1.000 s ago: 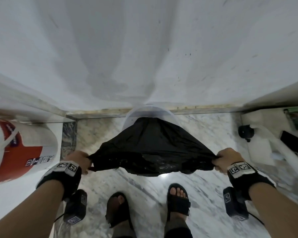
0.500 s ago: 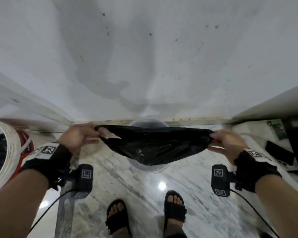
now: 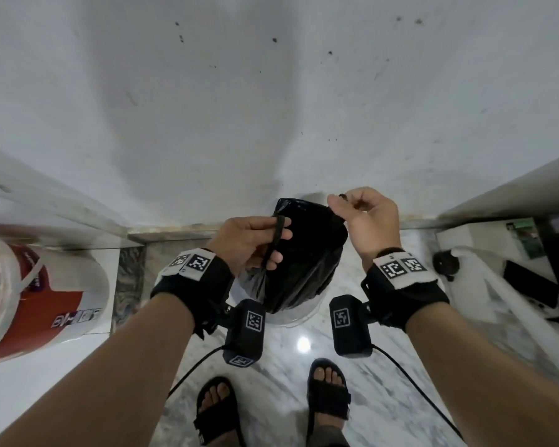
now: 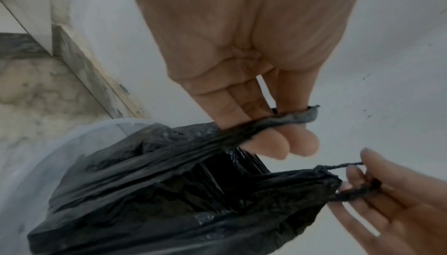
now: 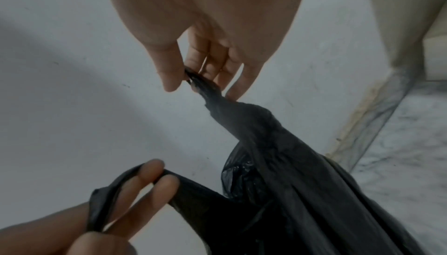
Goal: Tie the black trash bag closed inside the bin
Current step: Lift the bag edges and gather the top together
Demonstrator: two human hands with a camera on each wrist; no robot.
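The black trash bag (image 3: pixel 307 259) hangs in a clear plastic bin (image 3: pixel 299 316) against the wall, with its top drawn up into two twisted ends. My left hand (image 3: pixel 255 243) holds the left end, a thin strip of plastic looped over its fingers (image 4: pixel 278 144). My right hand (image 3: pixel 365 217) pinches the right end between thumb and fingers (image 5: pixel 169 81), raised slightly higher. In the left wrist view the bag (image 4: pixel 169 192) gapes open between the two ends above the bin's rim (image 4: pixel 80 135). In the right wrist view the bag (image 5: pixel 290 192) hangs stretched below the pinch.
A white wall (image 3: pixel 271 108) stands close behind the bin. A red and white bucket (image 3: pixel 36 295) lies to the left. Boxes and dark items (image 3: pixel 530 279) sit at the right. My sandalled feet (image 3: pixel 271 411) stand on the marble floor.
Both hands have come together from wide apart, bunching the bag's stretched rim into two narrow ends. The bag now hangs upright in the bin.
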